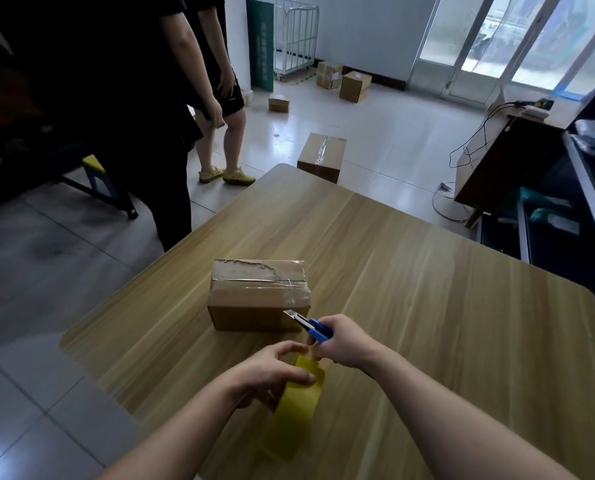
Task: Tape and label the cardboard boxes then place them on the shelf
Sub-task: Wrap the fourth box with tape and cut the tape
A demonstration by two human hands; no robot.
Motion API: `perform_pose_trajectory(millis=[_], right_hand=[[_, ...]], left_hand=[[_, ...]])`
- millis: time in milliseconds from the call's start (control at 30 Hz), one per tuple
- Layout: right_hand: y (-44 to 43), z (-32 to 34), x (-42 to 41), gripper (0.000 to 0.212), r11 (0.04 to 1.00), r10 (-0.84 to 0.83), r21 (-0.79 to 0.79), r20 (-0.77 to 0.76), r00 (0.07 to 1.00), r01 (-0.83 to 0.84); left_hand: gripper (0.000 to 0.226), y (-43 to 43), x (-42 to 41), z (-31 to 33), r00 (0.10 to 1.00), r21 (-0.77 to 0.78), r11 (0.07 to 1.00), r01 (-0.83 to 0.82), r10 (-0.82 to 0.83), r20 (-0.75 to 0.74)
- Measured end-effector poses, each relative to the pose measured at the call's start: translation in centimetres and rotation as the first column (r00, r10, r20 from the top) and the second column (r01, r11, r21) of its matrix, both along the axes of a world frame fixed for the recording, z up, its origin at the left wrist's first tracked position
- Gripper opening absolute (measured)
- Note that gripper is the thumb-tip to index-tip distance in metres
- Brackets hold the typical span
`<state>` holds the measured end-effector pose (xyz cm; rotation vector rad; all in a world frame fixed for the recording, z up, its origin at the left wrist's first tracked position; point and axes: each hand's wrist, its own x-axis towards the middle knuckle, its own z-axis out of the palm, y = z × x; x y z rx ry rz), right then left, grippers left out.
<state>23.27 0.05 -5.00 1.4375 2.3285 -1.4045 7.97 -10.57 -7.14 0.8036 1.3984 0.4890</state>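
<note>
A small cardboard box [258, 296] sits on the wooden table [410, 271], its top sealed with clear tape. Just in front of it my right hand [341, 341] grips a blue utility knife [311, 325] with the blade out, pointing toward the box's near right corner. My left hand [272, 372] pinches the top edge of a yellow strip of label backing [296, 407], which hangs down over the table's near edge. The fingertips of my right hand touch the same top edge.
Two people in dark clothes [171, 98] stand at the table's far left. Several cardboard boxes lie on the tiled floor, the nearest [322, 155] just beyond the table. A metal cage trolley [296, 36] stands at the back wall. A dark desk with cables [507, 161] is at right.
</note>
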Motion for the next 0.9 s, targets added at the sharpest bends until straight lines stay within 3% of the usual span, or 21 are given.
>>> perform_pose_trajectory(millis=[200,333,533,767,900], right_hand=[[0.1,-0.2,-0.2,0.015,1.0,0.014,-0.014,0.064,0.998,-0.014],[0.2,0.5,-0.4,0.031,0.998,-0.011,-0.064,0.139,0.99,0.02],[1.3,2.5,1.0,0.017,0.961,-0.023,-0.268,0.161,0.987,0.066],[1.2,0.7,3.3,0.033,0.966,-0.193,-0.126,0.24,0.952,0.227],[0.1,-0.9,4.3,0.031,0.931,-0.279,-0.162,0.263,0.924,0.327]], left_hand=[[0.066,0.2,0.2,0.1,1.0,0.009,1.0,-0.012,0.012,0.007],[0.068,0.2,0.3,0.3,0.999,0.043,0.999,0.006,-0.007,0.033],[0.075,0.4,0.0,0.4,0.978,0.063,0.995,0.079,-0.089,0.186],[0.071,-0.5,1.4,-1.4,0.9,-0.013,0.999,-0.031,0.033,0.434],[0.067,-0.3,0.8,-2.2,0.867,-0.096,0.994,-0.06,0.099,0.487]])
